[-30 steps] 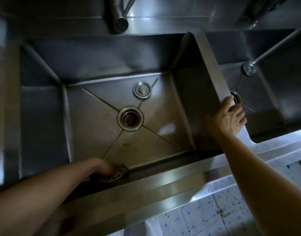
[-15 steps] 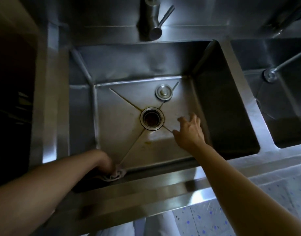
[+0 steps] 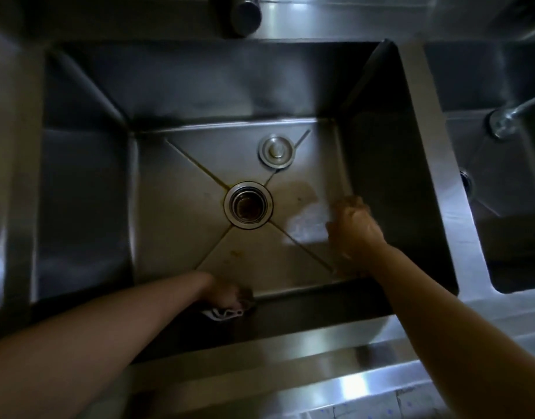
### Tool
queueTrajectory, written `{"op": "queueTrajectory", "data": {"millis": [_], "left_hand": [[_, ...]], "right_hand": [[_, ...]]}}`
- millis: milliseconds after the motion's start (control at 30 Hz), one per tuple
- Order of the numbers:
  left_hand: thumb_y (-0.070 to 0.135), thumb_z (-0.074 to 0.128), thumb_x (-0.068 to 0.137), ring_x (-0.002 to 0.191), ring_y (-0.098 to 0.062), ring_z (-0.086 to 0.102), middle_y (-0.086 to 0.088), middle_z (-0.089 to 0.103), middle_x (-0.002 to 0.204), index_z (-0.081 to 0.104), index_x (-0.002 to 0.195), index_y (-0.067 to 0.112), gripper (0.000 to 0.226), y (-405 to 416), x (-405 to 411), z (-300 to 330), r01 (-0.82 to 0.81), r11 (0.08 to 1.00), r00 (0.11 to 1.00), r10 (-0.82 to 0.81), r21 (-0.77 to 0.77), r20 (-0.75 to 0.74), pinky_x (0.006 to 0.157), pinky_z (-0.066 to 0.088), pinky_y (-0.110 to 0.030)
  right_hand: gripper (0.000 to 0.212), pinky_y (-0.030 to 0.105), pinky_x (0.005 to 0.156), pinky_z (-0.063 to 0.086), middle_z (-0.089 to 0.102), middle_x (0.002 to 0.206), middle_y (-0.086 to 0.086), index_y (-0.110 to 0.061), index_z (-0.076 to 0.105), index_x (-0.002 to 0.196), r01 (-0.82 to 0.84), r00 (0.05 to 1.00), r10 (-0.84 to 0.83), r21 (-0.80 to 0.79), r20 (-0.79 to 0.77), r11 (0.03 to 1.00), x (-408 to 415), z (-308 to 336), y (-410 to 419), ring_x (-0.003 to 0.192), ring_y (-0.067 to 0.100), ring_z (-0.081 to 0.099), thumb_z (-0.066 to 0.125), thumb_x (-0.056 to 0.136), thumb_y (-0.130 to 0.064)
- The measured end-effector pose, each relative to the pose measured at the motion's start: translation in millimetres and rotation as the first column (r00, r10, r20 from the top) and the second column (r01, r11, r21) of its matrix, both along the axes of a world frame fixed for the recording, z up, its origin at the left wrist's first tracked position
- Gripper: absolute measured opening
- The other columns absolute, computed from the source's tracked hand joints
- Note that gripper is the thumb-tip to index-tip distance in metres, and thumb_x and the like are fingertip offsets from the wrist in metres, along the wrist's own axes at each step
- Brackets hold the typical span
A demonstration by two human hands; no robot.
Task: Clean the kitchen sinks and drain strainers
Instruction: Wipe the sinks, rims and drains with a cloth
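The left steel sink [image 3: 88, 189] has brownish stains along its floor creases. Its drain [image 3: 248, 205] is open at the centre, and the round strainer plug [image 3: 276, 151] lies on the floor just behind it. My left hand [image 3: 227, 296] is low at the near wall and grips a crumpled cloth [image 3: 222, 314] pressed into the bottom corner. My right hand [image 3: 354, 228] is down in the basin by the right wall, over the floor; it is blurred, its fingers bent loosely downward with nothing seen in them.
A second sink [image 3: 520, 237] lies to the right past a steel divider [image 3: 432, 164], with its own drain [image 3: 466, 179] and a slanted pipe [image 3: 502, 122]. The faucet spout [image 3: 245, 13] hangs over the back rim. Speckled floor tiles [image 3: 411, 403] show below the front edge.
My right hand left the divider, came into the left basin and moved toward its right wall. My left hand with the cloth slid right along the near bottom edge. The view shifted closer.
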State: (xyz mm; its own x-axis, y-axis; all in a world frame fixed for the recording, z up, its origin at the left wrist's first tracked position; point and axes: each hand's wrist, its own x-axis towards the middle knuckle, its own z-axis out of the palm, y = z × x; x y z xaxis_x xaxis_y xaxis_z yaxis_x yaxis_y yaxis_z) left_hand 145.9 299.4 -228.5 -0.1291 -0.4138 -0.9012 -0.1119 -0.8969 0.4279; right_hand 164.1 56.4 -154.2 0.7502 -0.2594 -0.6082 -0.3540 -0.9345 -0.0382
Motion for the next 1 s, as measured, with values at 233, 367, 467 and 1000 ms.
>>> {"op": "queueTrajectory", "data": {"millis": [233,367,467,1000], "left_hand": [[0.024,0.046,0.1,0.122,-0.03,0.048,-0.015,0.044,0.143,0.042,0.141,0.012,0.044,-86.3,-4.8,1.1,0.058,0.965,0.984,-0.012,-0.254,0.179,0.103,0.037,-0.031],[0.032,0.038,0.101,0.141,-0.03,0.017,-0.004,0.026,0.153,0.034,0.146,0.029,0.045,-119.3,-6.5,-8.5,0.489,0.788,0.752,-0.163,-0.375,0.639,0.113,0.01,-0.046],[0.024,0.039,0.099,0.145,-0.036,0.003,-0.007,0.014,0.157,0.029,0.148,0.025,0.049,-129.0,-2.5,-29.8,0.757,0.636,0.465,-0.362,-0.151,0.808,0.113,0.005,-0.061],[0.038,0.063,0.084,0.126,-0.022,0.036,-0.001,0.039,0.139,0.035,0.138,0.02,0.063,-138.2,115.0,-56.8,0.162,0.871,0.524,0.323,-0.465,0.788,0.098,0.036,-0.034]], "right_hand": [[0.038,0.042,0.097,0.041,0.042,0.136,0.019,-0.008,0.046,0.13,0.066,0.997,-0.066,0.0,0.038,0.998,7.2,-10.9,-38.0,0.123,0.037,0.043,0.05,0.094,-0.019],[0.04,0.045,0.101,0.042,0.032,0.145,0.021,-0.01,0.042,0.134,0.005,0.999,-0.004,0.012,-0.032,1.0,14.9,-28.0,-43.3,0.131,0.037,0.037,0.048,0.096,-0.023],[0.04,0.043,0.102,0.041,0.032,0.146,0.02,-0.01,0.04,0.135,-0.046,0.999,0.046,0.009,-0.012,0.999,24.2,-38.3,-45.3,0.134,0.036,0.032,0.045,0.097,-0.021],[0.041,0.036,0.091,0.044,0.04,0.134,0.017,-0.01,0.044,0.131,0.057,0.991,-0.074,0.15,0.112,0.987,64.3,-87.0,-38.2,0.116,0.033,0.048,0.05,0.091,-0.013]]}}
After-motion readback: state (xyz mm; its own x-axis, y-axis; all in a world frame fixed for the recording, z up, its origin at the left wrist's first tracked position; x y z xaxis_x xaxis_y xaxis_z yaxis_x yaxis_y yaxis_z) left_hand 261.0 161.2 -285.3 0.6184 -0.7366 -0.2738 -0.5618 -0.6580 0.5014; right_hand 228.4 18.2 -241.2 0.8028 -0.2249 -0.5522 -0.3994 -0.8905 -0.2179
